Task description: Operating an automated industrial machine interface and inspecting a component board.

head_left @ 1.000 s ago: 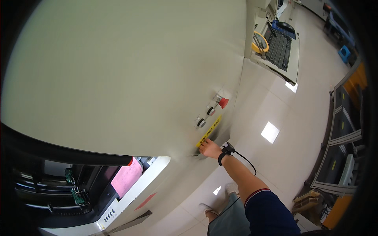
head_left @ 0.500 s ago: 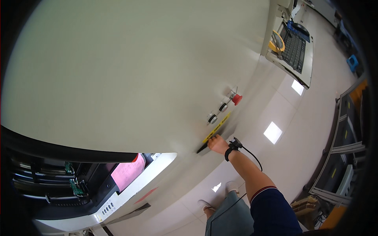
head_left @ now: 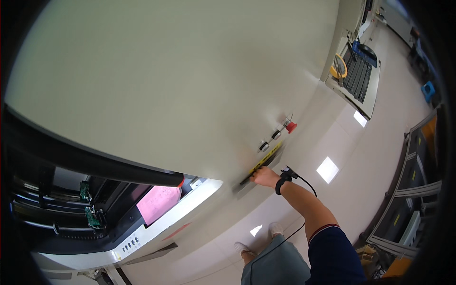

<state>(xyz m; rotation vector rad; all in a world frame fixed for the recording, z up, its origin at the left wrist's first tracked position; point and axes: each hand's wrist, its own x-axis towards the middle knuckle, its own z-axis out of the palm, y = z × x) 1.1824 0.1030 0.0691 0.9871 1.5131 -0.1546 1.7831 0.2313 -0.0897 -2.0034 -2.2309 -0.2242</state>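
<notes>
My right hand [head_left: 264,177] reaches in from the lower right, a black strap and small cabled device on its wrist. Its fingers are curled on a dark pull handle [head_left: 244,180] at the lower edge of a large pale machine hood [head_left: 156,80]. A yellow label strip [head_left: 267,157] runs just above the fingers. Beyond it sit two round buttons [head_left: 276,135] and a red emergency stop button [head_left: 291,127]. My left hand is out of view. The hood stands partly raised, and a pink sheet [head_left: 159,203] and green circuit boards [head_left: 92,217] show inside the machine.
A shelf with a keyboard [head_left: 357,76], a mouse [head_left: 366,51] and a yellow tape roll [head_left: 339,66] juts out at the upper right. Metal-framed racks [head_left: 403,190] stand at the right. My feet [head_left: 242,248] are on the glossy tiled floor below.
The hood has lifted slightly, and the gap above the pink sheet is wider. My right hand stays on the handle. The view has shifted a little.
</notes>
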